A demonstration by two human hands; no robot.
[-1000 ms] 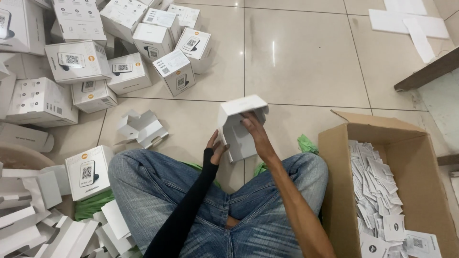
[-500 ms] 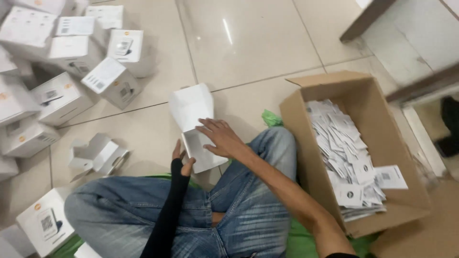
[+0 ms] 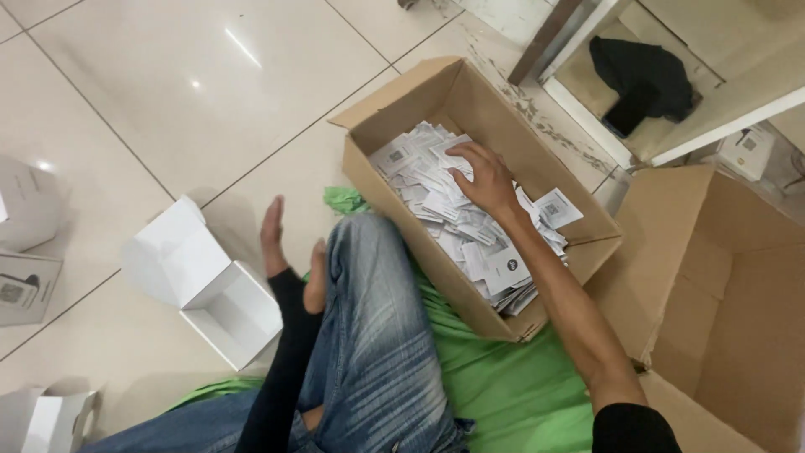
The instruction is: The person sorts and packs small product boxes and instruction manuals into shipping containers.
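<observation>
The right hand (image 3: 485, 178) reaches into a long brown corrugated cardboard box (image 3: 579, 252) at the right of the scene, palm down, its fingers (image 3: 459, 154) spread a little and curled onto a loose heap of small white paper cards (image 3: 436, 205) that fills the box; whether a card is pinched between them cannot be told. The cards are thin, flat and rectangular, some with small dark printed marks, and they overlap at all angles. The left hand (image 3: 281, 243), in a black fabric sleeve (image 3: 281, 369), is open and flat with fingers straight and together, holding nothing, just to the right of an open white cardboard carton (image 3: 205, 281) that lies on the glossy beige tiled floor (image 3: 151, 92). The carton is smooth and matte, its lid flap thrown back to the far left, its square cavity showing bare walls. A knee in faded blue denim jeans (image 3: 377, 335) lies between the two hands, over a crumpled bright green plastic sheet (image 3: 503, 386). A larger empty brown cardboard box (image 3: 738, 302) stands at the near right, touching the long one.
</observation>
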